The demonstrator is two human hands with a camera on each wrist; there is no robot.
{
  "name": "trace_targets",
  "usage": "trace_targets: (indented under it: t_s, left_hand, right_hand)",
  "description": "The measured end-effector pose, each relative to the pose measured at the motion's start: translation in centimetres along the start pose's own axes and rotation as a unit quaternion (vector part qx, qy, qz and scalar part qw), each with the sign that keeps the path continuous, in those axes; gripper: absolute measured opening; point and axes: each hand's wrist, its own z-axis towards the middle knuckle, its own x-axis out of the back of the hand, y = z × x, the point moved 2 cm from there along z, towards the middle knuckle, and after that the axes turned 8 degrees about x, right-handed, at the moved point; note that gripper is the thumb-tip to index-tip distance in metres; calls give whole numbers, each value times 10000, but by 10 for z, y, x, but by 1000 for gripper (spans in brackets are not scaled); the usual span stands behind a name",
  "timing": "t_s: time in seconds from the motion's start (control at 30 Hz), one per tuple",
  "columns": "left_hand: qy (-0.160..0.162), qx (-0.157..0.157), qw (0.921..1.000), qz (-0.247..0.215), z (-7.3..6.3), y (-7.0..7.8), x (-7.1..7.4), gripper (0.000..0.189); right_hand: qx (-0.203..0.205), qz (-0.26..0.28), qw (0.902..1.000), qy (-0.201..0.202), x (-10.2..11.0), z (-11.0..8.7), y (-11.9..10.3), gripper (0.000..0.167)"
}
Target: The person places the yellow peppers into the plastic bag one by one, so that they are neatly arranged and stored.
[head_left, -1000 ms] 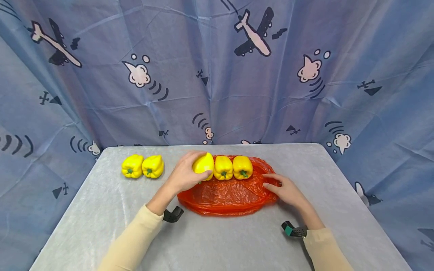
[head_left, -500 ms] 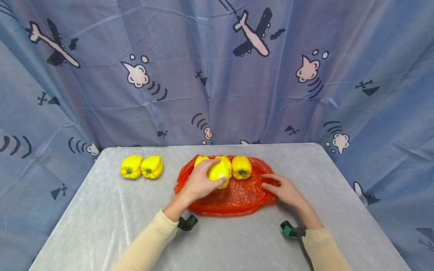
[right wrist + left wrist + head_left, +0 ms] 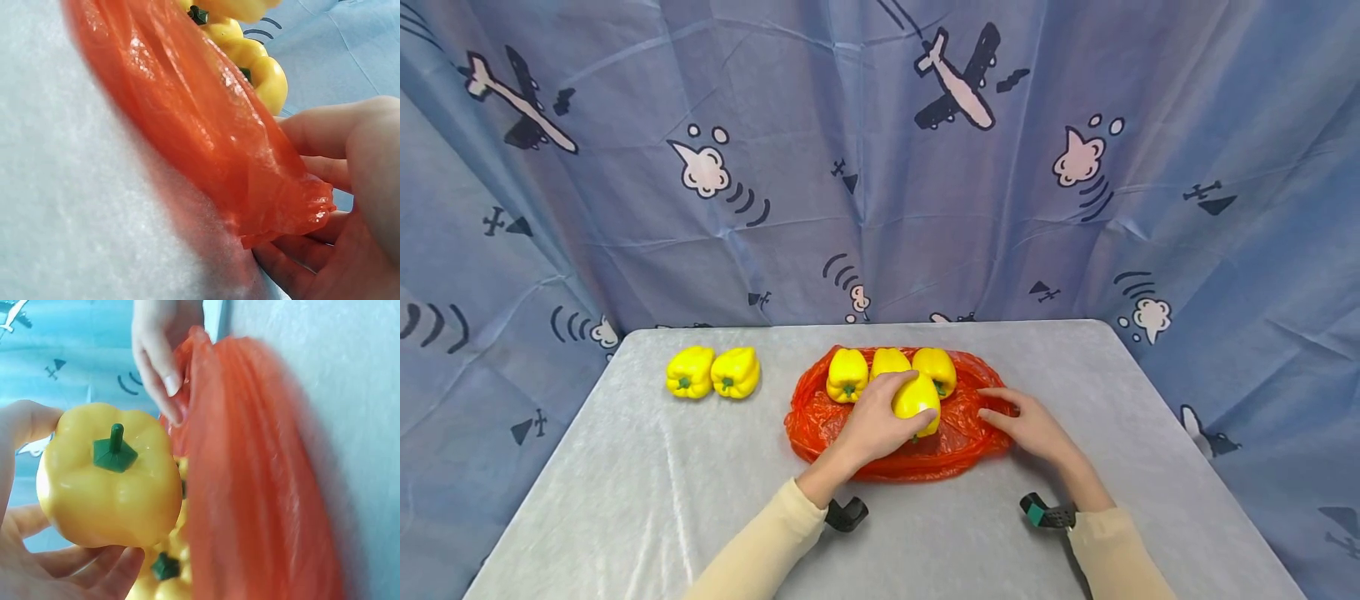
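Observation:
My left hand [image 3: 877, 425] grips a yellow bell pepper [image 3: 917, 402] between thumb and fingers, above the red plastic bag [image 3: 805, 421]. In the left wrist view this pepper [image 3: 112, 494] has its green stem turned toward the camera. Along the far side of the open bag lie a left pepper [image 3: 847, 375], a middle one [image 3: 891, 361] partly covered by the hand, and a right one [image 3: 936, 368]. My right hand [image 3: 1030, 423] holds the bag's right end; in the right wrist view the bag's gathered end [image 3: 294, 209] sits between thumb and fingers.
Two more yellow bell peppers, one [image 3: 690, 372] beside the other [image 3: 736, 372], stand close together at the table's far left. The grey-covered table [image 3: 587, 500] ends at a blue curtain [image 3: 880, 167] printed with airplanes. Black straps circle both wrists.
My left hand has carried its pepper rightward and nearer, from in front of the far row's left end to over the bag's middle. The left pepper in the row has come into sight. The right hand stays put.

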Motion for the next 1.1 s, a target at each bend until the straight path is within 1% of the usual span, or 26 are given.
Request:
trace_targets:
  t_s: [0.17,0.33,0.57,0.8,1.1]
  left_hand:
    - [-46,60,9998,177,2,0,-14,66]
    - [-129,103,9994,290,3,1,-25,65]
    - [-42,140,9990,428,5,-2,-36,65]
    - [-60,144,9987,481,5,-2,-40,66]
    - [-2,-8,9959,903,5,1,-40,64]
  right_hand:
    - [-2,-44,10000,21,0,-1,-1,50]
    - [1,-85,10000,11,1,-1,-3,50]
    - [30,-69,10000,-15,1,-2,-5,50]
    - [-31,-95,9999,5,0,-2,-3,50]
    - [148,-100,9998,93,0,-3,-1,49]
